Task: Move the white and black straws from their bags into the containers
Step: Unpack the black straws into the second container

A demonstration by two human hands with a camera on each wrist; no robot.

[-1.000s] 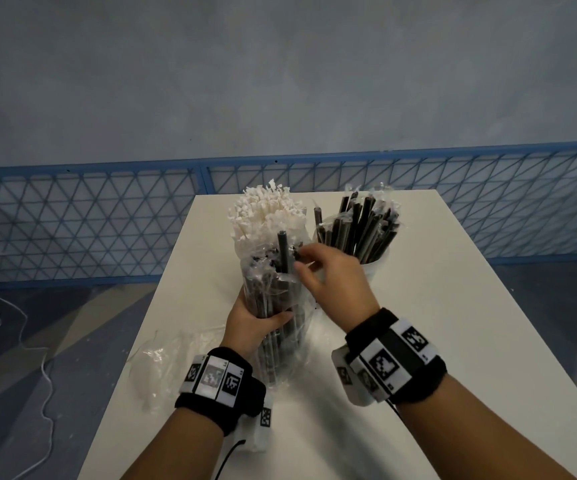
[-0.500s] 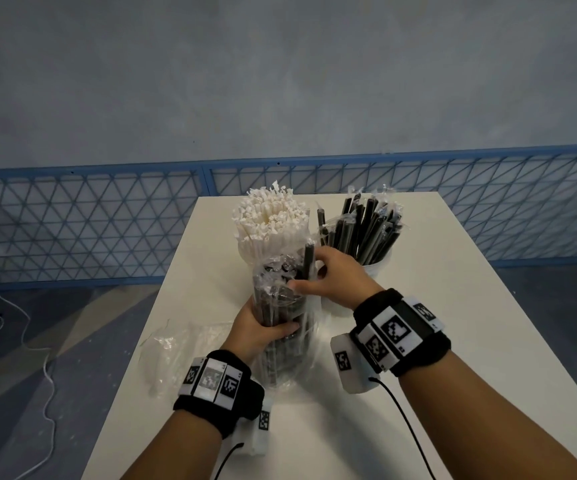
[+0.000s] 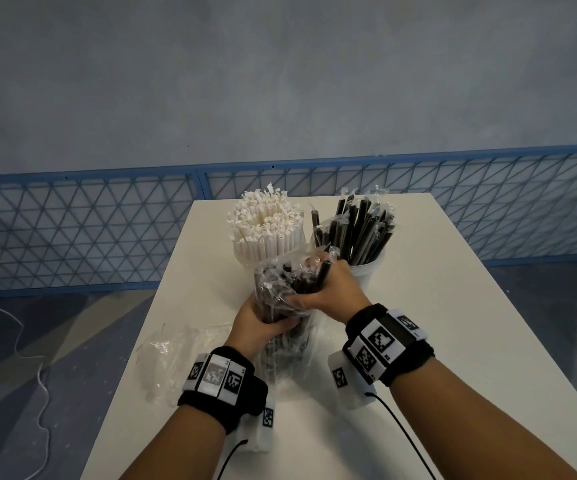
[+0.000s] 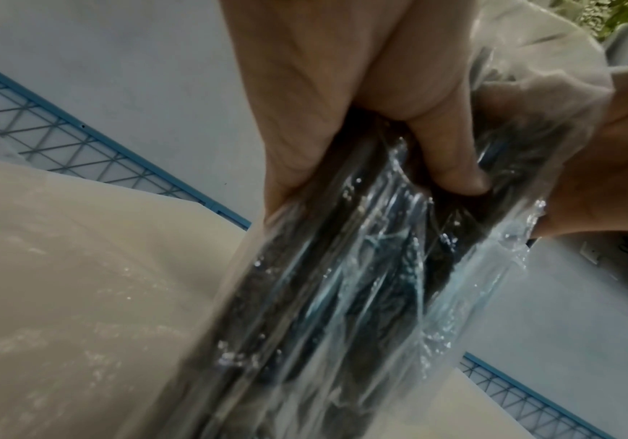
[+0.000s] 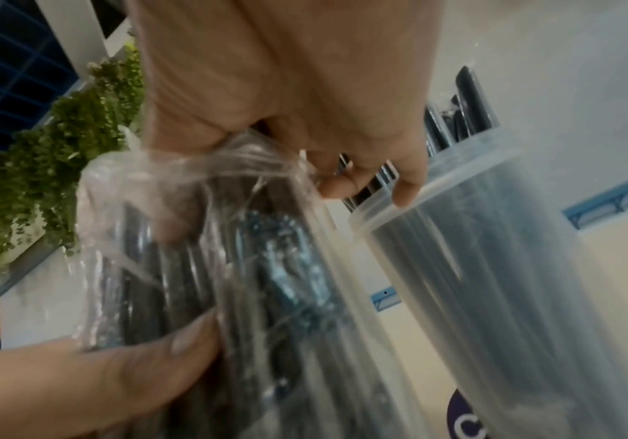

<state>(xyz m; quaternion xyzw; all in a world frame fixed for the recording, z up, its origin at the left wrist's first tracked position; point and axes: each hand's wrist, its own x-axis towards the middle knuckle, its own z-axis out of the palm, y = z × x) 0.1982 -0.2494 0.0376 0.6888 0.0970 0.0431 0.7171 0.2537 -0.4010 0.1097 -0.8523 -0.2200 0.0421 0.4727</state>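
A clear bag of black straws point(image 3: 280, 306) stands upright on the table's middle. My left hand point(image 3: 257, 323) grips it around its lower half; the left wrist view shows my fingers point(image 4: 451, 166) curled on the plastic bag point(image 4: 342, 297). My right hand point(image 3: 328, 292) is wrapped over the bag's open top, holding a bunch of black straws, one sticking up between the fingers. In the right wrist view my right hand point(image 5: 286, 89) closes on the bag point(image 5: 229, 267). Behind stand a tub of white straws point(image 3: 266, 230) and a tub of black straws point(image 3: 356, 230).
An empty crumpled clear bag point(image 3: 176, 355) lies on the white table point(image 3: 453, 341) left of my left wrist. The translucent black-straw container point(image 5: 492, 282) stands just right of the bag. A blue mesh fence point(image 3: 72, 230) runs behind the table; cables lie on the floor at left.
My right hand, which pinched a single raised straw above the bag, has come down and now clasps a bunch at the bag's mouth. The left hand keeps its grip on the bag.
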